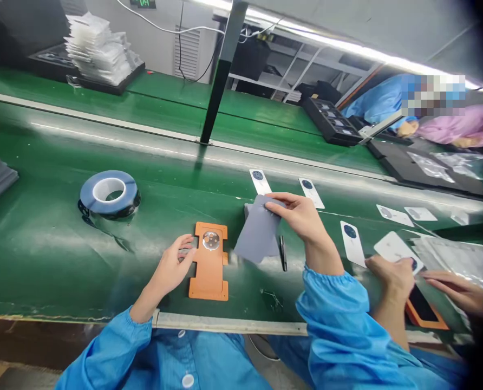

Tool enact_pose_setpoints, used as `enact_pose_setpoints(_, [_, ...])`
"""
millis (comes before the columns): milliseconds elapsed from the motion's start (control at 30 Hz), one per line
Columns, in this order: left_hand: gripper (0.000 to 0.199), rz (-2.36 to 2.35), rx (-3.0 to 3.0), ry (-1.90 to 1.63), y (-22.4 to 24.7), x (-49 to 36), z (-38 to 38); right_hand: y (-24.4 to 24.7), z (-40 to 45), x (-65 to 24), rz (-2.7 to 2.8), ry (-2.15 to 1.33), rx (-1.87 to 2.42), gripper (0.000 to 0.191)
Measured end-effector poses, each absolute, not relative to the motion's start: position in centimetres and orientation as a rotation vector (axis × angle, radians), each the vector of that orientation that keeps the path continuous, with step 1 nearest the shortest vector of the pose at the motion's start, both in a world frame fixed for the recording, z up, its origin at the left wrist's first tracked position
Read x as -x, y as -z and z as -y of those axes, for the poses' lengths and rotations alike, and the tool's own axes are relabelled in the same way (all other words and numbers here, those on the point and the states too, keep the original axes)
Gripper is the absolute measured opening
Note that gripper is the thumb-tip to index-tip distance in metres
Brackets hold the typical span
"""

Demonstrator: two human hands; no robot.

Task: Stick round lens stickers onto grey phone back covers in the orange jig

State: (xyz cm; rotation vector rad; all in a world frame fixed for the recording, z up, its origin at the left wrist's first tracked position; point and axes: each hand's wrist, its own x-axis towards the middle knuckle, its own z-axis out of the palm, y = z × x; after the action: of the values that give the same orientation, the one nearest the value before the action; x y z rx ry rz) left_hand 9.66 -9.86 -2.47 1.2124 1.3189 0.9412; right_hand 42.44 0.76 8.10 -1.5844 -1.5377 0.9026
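A: What's lying closest?
B: Orange plate, flat on green bench, w/ a silver disc showing nr its far end. L hand is hovering half open by its L edge, gripping nothing I can see; can't tell if the tips are touching.
A: Anyone working alongside?
B: Yep, co-worker on R: one hand is holding a white panel, the other is reaching nr it. Orange frame w/ dark slab is lying below.
A: R hand?
B: Black tweezers are lying just R of a gray sheet; R hand is pinching that sheet's far end btwn thumb & fingers, R of the plate.
A: Further up?
B: Blue tape roll is sitting L; white panels w/ dark discs are lying beyond the sheet.
A: Bkgd?
B: Dark post is standing mid-bench; white packets are sitting stacked far L.
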Motion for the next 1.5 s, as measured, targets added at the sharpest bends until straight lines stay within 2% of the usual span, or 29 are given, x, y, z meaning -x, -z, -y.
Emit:
enact_pose_setpoints(233, [0.059, -1.174, -1.366, -0.866, 2.6, -8.9, 11.8, -5.6, 3.3, -33.0, 1.652, -1.257, 1.441, 0.033])
enact_pose_setpoints(467, [0.085, -1.269, -1.626, -0.722, 2.8, -9.5, 12.4, -3.0, 4.0, -32.3, 1.867, -1.063, 1.391, 0.024])
enact_pose_setpoints(700, [0.082, -1.277, -1.784, -0.665, 2.9, -9.8, 12.4, -0.6, 5.8, -31.1, 2.322, -0.461, 1.434, 0.042])
enact_pose_setpoints(933, [0.082, -1.235, -1.819, -0.710, 3.4, -10.0, 12.2, 0.9, 10.0, -27.9, 2.487, -0.216, 1.548, 0.052])
enact_pose_setpoints(1167, [0.082, -1.261, -1.775, -0.734, 3.3, -10.1, 12.4, 0.1, 9.9, -28.4, 2.478, -0.297, 1.560, 0.047])
enact_pose_setpoints(1300, [0.081, -1.267, -1.689, -0.770, 3.3, -10.0, 12.5, 0.4, 11.4, -29.7, 2.242, -0.282, 1.709, 0.047])
enact_pose_setpoints(1500, [0.056, -1.361, -1.401, -0.943, 2.3, -10.5, 12.5, -0.4, 13.7, -29.8, 2.111, -0.451, 1.742, 0.047])
